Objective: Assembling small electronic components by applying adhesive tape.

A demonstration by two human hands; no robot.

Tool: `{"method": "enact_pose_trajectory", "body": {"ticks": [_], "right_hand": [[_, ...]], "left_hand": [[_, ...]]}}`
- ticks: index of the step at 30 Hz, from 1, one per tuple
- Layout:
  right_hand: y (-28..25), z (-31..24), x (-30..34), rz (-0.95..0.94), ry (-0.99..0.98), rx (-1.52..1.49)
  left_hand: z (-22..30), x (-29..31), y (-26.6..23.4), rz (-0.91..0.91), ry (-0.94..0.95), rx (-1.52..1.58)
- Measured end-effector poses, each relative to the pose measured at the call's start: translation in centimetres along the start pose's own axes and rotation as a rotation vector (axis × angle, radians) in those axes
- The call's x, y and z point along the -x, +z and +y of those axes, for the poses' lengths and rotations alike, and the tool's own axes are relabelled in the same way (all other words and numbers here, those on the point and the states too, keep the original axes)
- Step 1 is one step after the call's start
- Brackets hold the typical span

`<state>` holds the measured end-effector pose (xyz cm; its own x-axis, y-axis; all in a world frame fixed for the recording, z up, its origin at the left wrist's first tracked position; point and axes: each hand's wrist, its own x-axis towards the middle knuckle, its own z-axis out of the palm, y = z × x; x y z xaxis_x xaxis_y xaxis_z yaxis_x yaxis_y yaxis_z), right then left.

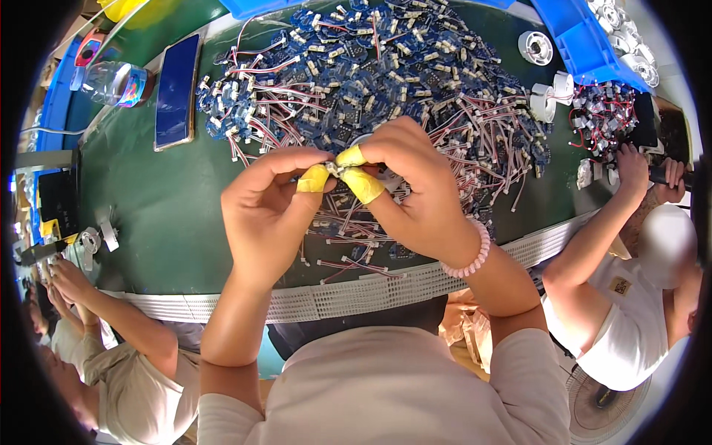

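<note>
Over the near middle of the green table, my left hand (267, 204) and my right hand (419, 193) meet fingertip to fingertip. Between them they pinch a small white connector (334, 170), mostly covered by the fingers. Yellow tape wraps my left thumb and my right thumb and index finger. A pink beaded bracelet circles my right wrist. Behind and beneath the hands spreads a large heap of small blue circuit boards (363, 81). Many thin wire leads (486, 137) with white plugs lie tangled in it, and a few loose leads (363, 268) rest closer to me.
A dark blue flat panel (176, 96) and a plastic bottle (119, 83) are at left. At right are a blue bin (582, 44), white round housings (535, 48) and red-wired parts (604, 115). White mesh edging (334, 299) lines the table's front. Co-workers' hands work on both sides.
</note>
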<state>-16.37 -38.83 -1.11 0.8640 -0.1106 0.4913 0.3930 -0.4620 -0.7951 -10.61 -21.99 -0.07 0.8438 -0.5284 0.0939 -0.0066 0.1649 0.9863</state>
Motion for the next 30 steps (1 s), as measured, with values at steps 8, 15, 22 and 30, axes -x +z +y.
{"method": "enact_pose_trajectory", "body": {"ticks": [8, 15, 22, 30], "right_hand": [[0.2, -0.3, -0.1, -0.050, 0.004, -0.032], [1.5, -1.5, 0.6, 0.020, -0.101, 0.316], [1.6, -1.9, 1.1, 0.112, 0.047, 0.124], [-7.7, 3.0, 0.3, 0.251, 0.138, 0.826]], "left_hand": [[-0.1, 0.0, -1.3, -0.054, -0.014, 0.017], [-0.1, 1.1, -0.3, 0.090, 0.070, -0.367], [-0.8, 0.8, 0.8, 0.154, 0.145, -0.406], [-0.5, -0.3, 1.1, 0.127, -0.089, -0.076]]}}
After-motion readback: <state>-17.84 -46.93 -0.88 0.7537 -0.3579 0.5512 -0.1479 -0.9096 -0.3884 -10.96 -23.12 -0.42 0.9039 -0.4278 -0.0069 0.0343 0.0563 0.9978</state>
